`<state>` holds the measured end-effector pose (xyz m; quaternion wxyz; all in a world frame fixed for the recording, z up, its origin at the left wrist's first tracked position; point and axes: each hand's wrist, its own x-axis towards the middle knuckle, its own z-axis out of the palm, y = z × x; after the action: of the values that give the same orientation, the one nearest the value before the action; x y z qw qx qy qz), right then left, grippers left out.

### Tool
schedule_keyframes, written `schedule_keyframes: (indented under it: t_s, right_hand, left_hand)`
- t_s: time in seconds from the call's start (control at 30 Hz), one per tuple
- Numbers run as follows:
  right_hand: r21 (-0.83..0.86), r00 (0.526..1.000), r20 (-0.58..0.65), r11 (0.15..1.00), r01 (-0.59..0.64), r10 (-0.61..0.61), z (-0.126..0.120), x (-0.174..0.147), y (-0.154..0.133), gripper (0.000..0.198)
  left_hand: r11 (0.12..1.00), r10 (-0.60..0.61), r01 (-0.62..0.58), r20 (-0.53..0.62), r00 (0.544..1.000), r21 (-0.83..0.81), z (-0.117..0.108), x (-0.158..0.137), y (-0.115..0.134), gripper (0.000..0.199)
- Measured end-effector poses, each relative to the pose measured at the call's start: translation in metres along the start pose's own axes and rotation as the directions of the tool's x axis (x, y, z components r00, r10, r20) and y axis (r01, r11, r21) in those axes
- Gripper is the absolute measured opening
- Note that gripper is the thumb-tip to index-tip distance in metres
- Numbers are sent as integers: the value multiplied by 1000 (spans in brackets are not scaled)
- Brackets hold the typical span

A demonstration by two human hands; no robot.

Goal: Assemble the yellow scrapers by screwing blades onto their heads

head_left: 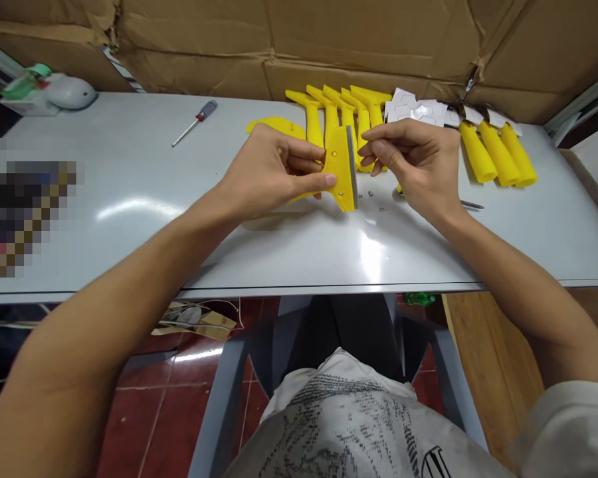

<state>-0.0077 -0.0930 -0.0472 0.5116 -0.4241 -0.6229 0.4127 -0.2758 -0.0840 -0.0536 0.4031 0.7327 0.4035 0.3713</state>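
Note:
My left hand [274,166] is closed on a yellow plastic scraper [335,174], thumb on its front face. A straight metal blade [352,166] runs along the scraper's right edge, and two small holes or fasteners show in its head. Just right of the blade is my right hand [413,156], thumb and fingers drawn together in a pinch. Whatever sits between those fingertips is too small to make out. Below the hands, a few tiny screws [370,193] lie on the white table [289,255]. A thin dark metal shaft [472,205] sticks out behind my right wrist.
Several yellow scraper handles [331,116] lie in a row at the back, beside white cut sheets [418,109]. More yellow handles [503,156] lie at the right. A screwdriver [194,124] rests back left, near a white rounded device [70,91]. Cardboard [329,33] lines the rear.

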Motion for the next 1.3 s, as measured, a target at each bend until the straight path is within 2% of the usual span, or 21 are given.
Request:
schedule_keyframes:
  t_s: [0.1,0.3,0.4,0.57,0.83,1.0,1.1,1.17,1.3]
  right_hand:
    - [10,999,49,1000,-16,15,0,1,3,19]
    - [172,990,137,983,-68,44,4,1,14,40]
    - [176,989,129,979,-99,77,8,-1,12,48]
    - [139,976,137,972,-187,168,17,-8,5,57]
    - [111,936,169,938,-329,308,19,-9,-3,46]
    - [153,942,217,944,-292,256,17,-12,-3,56]
    - [124,951,202,957,-263,235,14,-12,-3,62]
    - [127,957,192,961,-244,218,11,-11,-4,58]
    - [260,960,235,942,-212,151,6,-12,-3,39]
  left_hand:
    - [1000,17,-18,26,999,13,3,-2,3,51]
    - [1000,18,-18,26,1000,-13,14,-6,9,42]
    - [999,33,-32,35,999,-31,17,-8,11,32]
    - [1000,12,-11,53,999,-8,19,-10,12,31]
    - [999,42,-41,37,998,-26,20,-13,17,26]
    - [1000,11,-11,29,1000,-20,19,-14,19,49]
    - [1000,3,-2,25,1000,-24,19,-13,22,51]
    - [1000,-5,5,19,1000,-26,20,-13,23,47]
    - [999,-3,3,9,1000,-40,19,-11,20,48]
